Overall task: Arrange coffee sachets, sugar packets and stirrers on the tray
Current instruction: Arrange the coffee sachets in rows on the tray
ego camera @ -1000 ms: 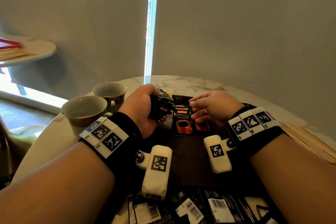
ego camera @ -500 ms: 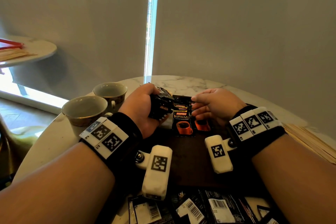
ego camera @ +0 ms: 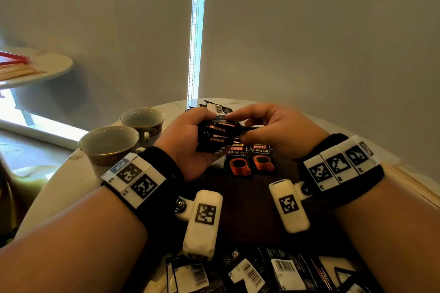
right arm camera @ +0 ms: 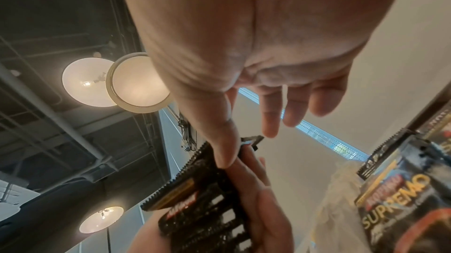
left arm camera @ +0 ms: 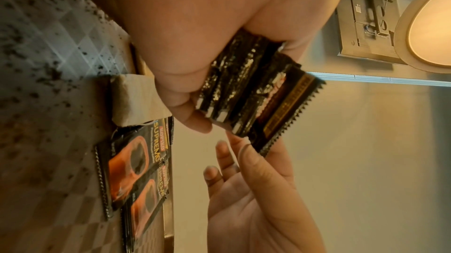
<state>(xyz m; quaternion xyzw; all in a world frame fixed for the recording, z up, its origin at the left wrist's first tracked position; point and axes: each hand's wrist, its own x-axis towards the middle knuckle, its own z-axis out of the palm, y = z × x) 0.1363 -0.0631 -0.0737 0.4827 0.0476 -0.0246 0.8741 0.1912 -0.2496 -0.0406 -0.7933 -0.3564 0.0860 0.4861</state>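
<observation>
Coffee sachets: my left hand [ego camera: 188, 140] grips a stack [ego camera: 217, 133], now raised above the tray's [ego camera: 247, 211] far edge. My right hand [ego camera: 273, 126] (earlier on the two laid sachets [ego camera: 250, 159]) has lifted, pinching the top sachet [ego camera: 247, 128].

Head view: the left hand [ego camera: 188, 143] covers most of the fanned stack of sachets [ego camera: 217, 134], so their number cannot be told. The tray [ego camera: 250, 209] is largely hidden by both forearms and the wrist cameras; its edges are not traceable. The loose sachets [ego camera: 252, 273] at the bottom are cut off by the frame edge. The stirrers [ego camera: 414, 188] are mostly behind the right forearm. Right wrist view: the right hand [right arm camera: 256, 64] blocks its thumb's contact with the stack.
</observation>
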